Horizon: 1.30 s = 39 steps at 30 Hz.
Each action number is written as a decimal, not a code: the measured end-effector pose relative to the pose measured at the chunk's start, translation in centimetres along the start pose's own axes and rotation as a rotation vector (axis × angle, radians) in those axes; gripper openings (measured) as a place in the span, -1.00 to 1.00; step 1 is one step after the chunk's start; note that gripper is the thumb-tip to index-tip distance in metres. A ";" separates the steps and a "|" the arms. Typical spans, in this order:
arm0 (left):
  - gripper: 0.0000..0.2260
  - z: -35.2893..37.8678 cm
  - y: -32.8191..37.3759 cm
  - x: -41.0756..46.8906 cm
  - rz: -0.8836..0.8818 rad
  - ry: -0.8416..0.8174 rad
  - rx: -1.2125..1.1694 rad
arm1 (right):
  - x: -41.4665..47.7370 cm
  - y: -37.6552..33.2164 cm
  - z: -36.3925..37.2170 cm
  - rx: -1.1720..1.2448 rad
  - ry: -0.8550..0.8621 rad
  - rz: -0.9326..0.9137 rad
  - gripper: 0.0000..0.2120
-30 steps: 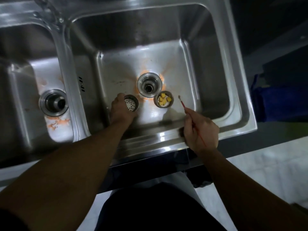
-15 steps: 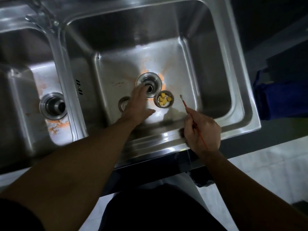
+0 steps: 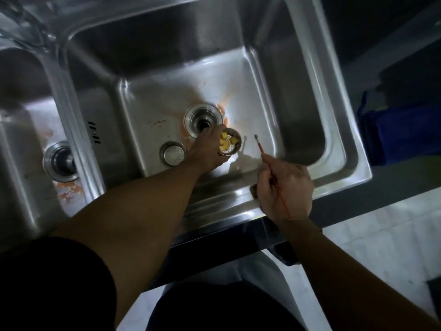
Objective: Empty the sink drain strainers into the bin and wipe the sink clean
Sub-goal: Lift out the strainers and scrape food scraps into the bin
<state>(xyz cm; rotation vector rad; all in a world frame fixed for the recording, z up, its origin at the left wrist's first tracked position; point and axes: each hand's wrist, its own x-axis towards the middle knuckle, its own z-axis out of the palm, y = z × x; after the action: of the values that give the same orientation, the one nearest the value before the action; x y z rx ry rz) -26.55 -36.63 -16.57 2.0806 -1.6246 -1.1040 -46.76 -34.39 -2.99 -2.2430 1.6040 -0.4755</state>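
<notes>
Stainless steel fills the head view: a double sink [image 3: 310, 182], seen from above, with orange stains around both open drains. In the right basin a person's left hand [image 3: 205, 151] closes its fingers round the rim of a strainer full of yellow scraps [image 3: 230, 142], which sits on the basin floor just beside the open drain [image 3: 203, 120]. Whether the cup has left the steel cannot be told. A second strainer [image 3: 172, 153], apparently empty, stands upright just left of that hand, close to it. The right hand [image 3: 285, 192] hovers over the sink's near rim, pinched shut on a thin red brush [image 3: 261, 149] whose tip points toward the filled strainer without touching it. The left basin's drain [image 3: 60, 161] is open too, with orange smears below it. A blue shape [image 3: 403, 130] sits in shadow right of the sink; what it is cannot be made out, and no bin is in sight.

The step in hand appears to be lifting the loaded strainer for the trip to the bin. Done well, that means keeping the cup level with the grip spread across the rim, so the loose pieces do not tip back into the open drain alongside. The brush looks useful for coaxing stuck scraps out once the strainer is over the bin. The wiping has yet to begin.
</notes>
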 end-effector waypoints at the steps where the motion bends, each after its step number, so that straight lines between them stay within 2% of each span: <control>1: -0.25 -0.2 -0.1 -0.2 0.002 0.015 -0.019 | 0.0 0.0 0.1 0.001 0.009 0.005 -0.75; 6: -0.33 -2.3 0.3 -2.3 -0.005 0.090 -0.113 | -0.1 0.1 0.1 0.010 0.030 0.011 -0.73; 12: -0.30 -4.8 3.7 -8.6 0.052 0.308 -0.095 | -0.1 -0.5 -0.9 0.022 0.008 0.014 -0.75; 14: -0.31 -5.0 5.8 -10.7 0.054 0.354 -0.063 | -0.4 -0.3 -1.6 0.125 -0.030 0.035 -0.75; 16: -0.34 -5.0 8.4 -12.3 0.081 0.396 -0.086 | -1.0 0.2 -2.7 0.348 -0.080 0.086 -0.74; 18: -0.42 -4.5 11.0 -13.2 0.151 0.408 -0.132 | -1.9 1.1 -4.3 0.538 -0.004 0.128 -0.74; 20: -0.49 -3.4 13.4 -13.7 0.210 0.394 -0.113 | -3.2 2.5 -6.3 0.646 0.137 0.189 -0.74; 23: -0.37 -0.9 16.9 -14.5 0.305 0.362 -0.116 | -5.4 5.5 -9.8 0.796 0.302 0.263 -0.77; 29: -0.29 5.9 24.7 -15.6 0.475 0.221 -0.099 | -12.0 12.7 -15.8 0.824 0.614 0.392 -0.79; 33: -0.29 11.6 27.9 -16.1 0.587 0.111 -0.061 | -17.1 17.0 -17.8 0.748 0.700 0.531 -0.79; 37: -0.28 17.1 29.3 -16.1 0.565 -0.061 0.018 | -21.9 20.8 -18.1 0.602 0.710 0.586 -0.78; 39: -0.29 19.8 29.3 -15.7 0.548 -0.145 0.064 | -24.2 22.6 -17.7 0.624 0.695 0.599 -0.80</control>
<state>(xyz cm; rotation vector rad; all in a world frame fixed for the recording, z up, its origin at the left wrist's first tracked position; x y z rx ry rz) -62.30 -27.32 -5.14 1.4633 -2.1430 -1.0277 -81.13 -19.69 0.60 -1.1081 1.9471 -1.4274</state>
